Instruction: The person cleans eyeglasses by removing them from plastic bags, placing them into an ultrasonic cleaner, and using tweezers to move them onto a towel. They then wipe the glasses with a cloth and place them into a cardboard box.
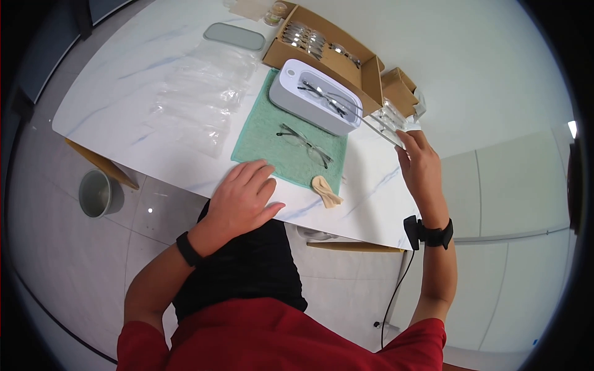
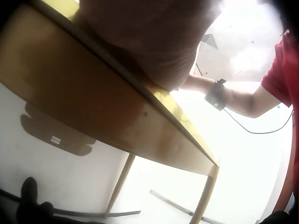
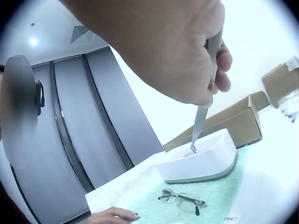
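Observation:
My right hand (image 1: 422, 167) pinches a pair of long metal tweezers (image 1: 377, 128) between thumb and fingers. Their tips reach into the basin of a white ultrasonic cleaner (image 3: 196, 167), where dark-framed glasses (image 1: 323, 97) lie. A second pair of glasses (image 1: 304, 146) rests on the green towel (image 1: 257, 139) in front of the cleaner. At the table's front edge, my left hand (image 1: 243, 196) lies palm down with fingers loosely spread, close to the towel's corner. It holds nothing.
Behind the cleaner stands a cardboard box (image 1: 371, 83) with several glasses (image 1: 303, 38) inside. Clear plastic sleeves (image 1: 198, 102) cover the table's left part. A grey lid (image 1: 234, 36) lies at the back, and a crumpled beige cloth (image 1: 325, 192) sits by the towel's near corner.

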`<state>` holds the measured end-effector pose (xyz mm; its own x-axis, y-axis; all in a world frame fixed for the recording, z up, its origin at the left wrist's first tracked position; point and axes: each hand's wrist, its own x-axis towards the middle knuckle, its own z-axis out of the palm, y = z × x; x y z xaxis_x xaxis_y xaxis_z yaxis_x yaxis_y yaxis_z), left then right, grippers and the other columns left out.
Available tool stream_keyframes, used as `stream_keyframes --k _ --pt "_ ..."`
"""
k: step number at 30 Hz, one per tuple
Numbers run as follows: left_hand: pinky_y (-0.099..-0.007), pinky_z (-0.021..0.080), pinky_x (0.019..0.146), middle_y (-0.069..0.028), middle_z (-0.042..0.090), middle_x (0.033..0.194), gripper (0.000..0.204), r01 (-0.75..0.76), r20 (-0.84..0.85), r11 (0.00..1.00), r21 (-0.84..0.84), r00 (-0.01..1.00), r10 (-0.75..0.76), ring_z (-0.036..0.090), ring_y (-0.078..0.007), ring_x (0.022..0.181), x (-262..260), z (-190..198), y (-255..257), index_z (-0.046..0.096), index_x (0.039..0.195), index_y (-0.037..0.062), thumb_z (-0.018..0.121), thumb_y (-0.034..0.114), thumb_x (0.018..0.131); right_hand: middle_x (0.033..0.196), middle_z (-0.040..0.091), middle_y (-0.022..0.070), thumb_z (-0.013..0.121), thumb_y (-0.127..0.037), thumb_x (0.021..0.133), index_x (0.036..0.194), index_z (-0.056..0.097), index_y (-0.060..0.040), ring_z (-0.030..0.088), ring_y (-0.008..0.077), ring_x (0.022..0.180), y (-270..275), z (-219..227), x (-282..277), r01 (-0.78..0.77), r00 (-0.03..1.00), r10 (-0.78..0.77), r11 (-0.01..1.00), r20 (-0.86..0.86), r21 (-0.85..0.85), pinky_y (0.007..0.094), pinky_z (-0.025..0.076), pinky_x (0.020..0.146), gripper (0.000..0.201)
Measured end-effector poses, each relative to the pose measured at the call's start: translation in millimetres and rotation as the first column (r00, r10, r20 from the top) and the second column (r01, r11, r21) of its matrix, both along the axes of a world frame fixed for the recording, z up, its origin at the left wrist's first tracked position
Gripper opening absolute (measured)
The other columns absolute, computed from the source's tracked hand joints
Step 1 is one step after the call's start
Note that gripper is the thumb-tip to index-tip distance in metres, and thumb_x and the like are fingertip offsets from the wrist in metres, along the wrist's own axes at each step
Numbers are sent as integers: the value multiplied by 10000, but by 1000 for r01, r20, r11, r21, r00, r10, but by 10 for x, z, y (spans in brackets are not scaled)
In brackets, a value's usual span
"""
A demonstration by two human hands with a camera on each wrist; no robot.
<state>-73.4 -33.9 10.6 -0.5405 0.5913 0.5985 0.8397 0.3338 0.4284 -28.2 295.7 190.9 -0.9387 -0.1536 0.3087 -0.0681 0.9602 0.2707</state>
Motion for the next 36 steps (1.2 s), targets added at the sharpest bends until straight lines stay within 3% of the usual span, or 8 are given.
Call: stream_keyframes --k 5,10,12,14,19,23,28,36 --pt "-454 495 991 -157 644 1235 399 -13 -3 1000 7 1000 13 597 -343 1214 -5 -49 19 686 1006 0 818 301 781 1123 657 71 722 -13 927 1251 671 -18 648 118 804 304 133 203 -12 946 -139 889 -294 -458 268 552 681 329" --pt "-452 496 988 -157 647 1234 394 -5 -21 1000 -4 1000 5 599 -342 1211 -7 -43 43 685 1006 1 823 288 774 1057 725 96 715 -117 970 1212 680 51 685 121 841 781 -277 201 -54 836 -453 493 -310 -868 262 559 700 297" --pt "-453 496 988 -159 648 1233 387 -9 -25 1000 -1 1000 9 599 -342 1211 -6 -46 36 684 1007 2 821 280 775 917 755 101 752 -180 942 1123 730 56 701 142 818 1199 -781 106 90 849 -437 674 -297 -734 306 574 715 298" --pt "-454 495 989 -160 648 1233 383 -8 -14 1000 1 1000 8 599 -342 1211 -1 -35 31 684 1012 3 820 275 779 854 767 115 782 -262 892 1035 766 44 733 195 820 1238 -1152 5 253 828 -545 571 -130 -781 353 582 749 338" --pt "-461 492 990 -158 644 1237 383 -9 -19 1000 1 1000 9 597 -344 1212 7 -38 42 683 1023 5 823 271 785 887 768 164 753 -420 830 1035 790 -29 742 335 832 1008 -1664 -197 510 790 -611 601 58 -615 425 576 805 442" --pt "-482 463 1030 -163 632 1262 404 28 16 1000 -8 999 -28 580 -360 1229 -1 -9 22 676 1072 7 825 250 786 899 760 161 768 -437 841 1079 779 -17 731 327 842 872 -1692 -283 489 804 -590 585 74 -647 419 570 800 482" --pt "-509 412 1092 -182 611 1301 505 73 71 996 50 995 -77 554 -399 1247 -193 391 -30 627 1241 7 800 194 805 955 752 121 759 -358 932 1170 750 -10 693 209 825 1085 -1784 -19 235 842 -532 516 -93 -824 340 559 762 421" --pt "-493 388 1128 -198 555 1390 619 -133 -96 976 -174 988 117 469 -383 1351 -1531 672 336 542 1426 38 712 157 843 880 713 14 721 -228 992 1145 747 -10 586 70 737 1133 -1960 220 70 879 -469 317 -92 -946 231 502 702 267"
